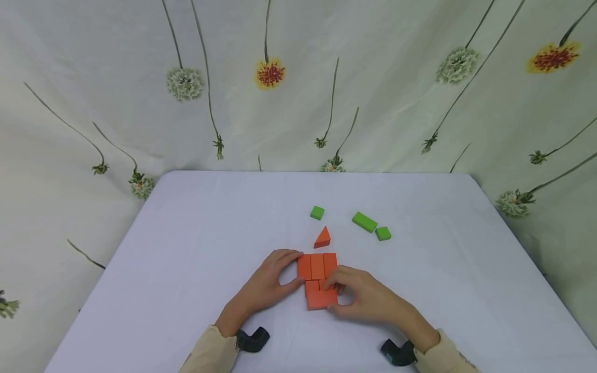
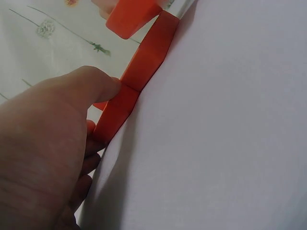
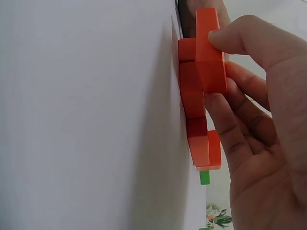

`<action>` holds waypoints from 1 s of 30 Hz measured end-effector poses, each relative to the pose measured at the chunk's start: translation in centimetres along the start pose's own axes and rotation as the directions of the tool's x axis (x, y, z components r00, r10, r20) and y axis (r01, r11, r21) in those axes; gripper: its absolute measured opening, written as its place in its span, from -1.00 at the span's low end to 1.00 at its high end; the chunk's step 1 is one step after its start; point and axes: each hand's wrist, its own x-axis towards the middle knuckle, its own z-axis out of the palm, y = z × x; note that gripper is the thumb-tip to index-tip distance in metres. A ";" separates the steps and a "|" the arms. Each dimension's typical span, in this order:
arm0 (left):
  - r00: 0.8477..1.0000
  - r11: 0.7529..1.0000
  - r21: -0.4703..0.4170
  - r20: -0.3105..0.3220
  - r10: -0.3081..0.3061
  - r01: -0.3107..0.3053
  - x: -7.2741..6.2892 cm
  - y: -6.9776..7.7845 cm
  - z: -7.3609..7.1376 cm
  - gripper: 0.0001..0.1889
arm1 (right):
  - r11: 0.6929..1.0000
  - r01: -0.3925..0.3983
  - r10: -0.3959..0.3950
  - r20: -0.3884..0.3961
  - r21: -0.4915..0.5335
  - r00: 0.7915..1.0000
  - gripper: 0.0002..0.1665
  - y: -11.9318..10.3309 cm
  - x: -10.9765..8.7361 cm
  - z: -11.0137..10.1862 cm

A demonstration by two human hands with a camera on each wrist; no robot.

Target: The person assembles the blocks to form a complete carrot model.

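Note:
Orange blocks lie side by side in a compact group, including an upright rectangular block point(image 1: 317, 267) in the far row. My left hand point(image 1: 268, 280) rests at the group's left edge, its index fingertip near the far left corner and its thumb touching the side. In my right hand point(image 1: 368, 296), thumb and fingers pinch an orange rectangular block point(image 3: 211, 72), raised slightly above the near row. That block point(image 1: 322, 299) partly hides the blocks under it. An orange triangular block point(image 1: 323, 238) stands apart, just beyond the group.
A green square block point(image 1: 317, 212) lies beyond the triangle. To the right are a green rectangular block point(image 1: 364, 221) and another green square block point(image 1: 383, 233). The white table point(image 1: 210, 217) ends at a flower-print cloth point(image 1: 298, 114). Dark wrist-worn devices point(image 1: 253, 340) sit by the sleeves.

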 end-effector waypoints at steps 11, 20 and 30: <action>1.000 1.000 -0.001 0.001 -0.003 0.003 0.0 0.0 0.0 -0.39 | 0.991 0.008 -0.007 0.006 -0.136 1.000 -0.68 -0.5 0.1 0.5; 1.000 1.000 0.008 0.000 -0.002 0.002 0.0 0.1 0.0 -0.40 | 0.984 0.005 -0.002 0.014 -0.176 1.000 -0.68 -0.5 0.0 0.5; 1.000 1.000 0.009 0.004 0.001 -0.001 0.0 0.0 0.0 -0.39 | 0.983 -0.002 0.008 0.032 -0.183 0.999 -0.68 -0.5 0.0 0.5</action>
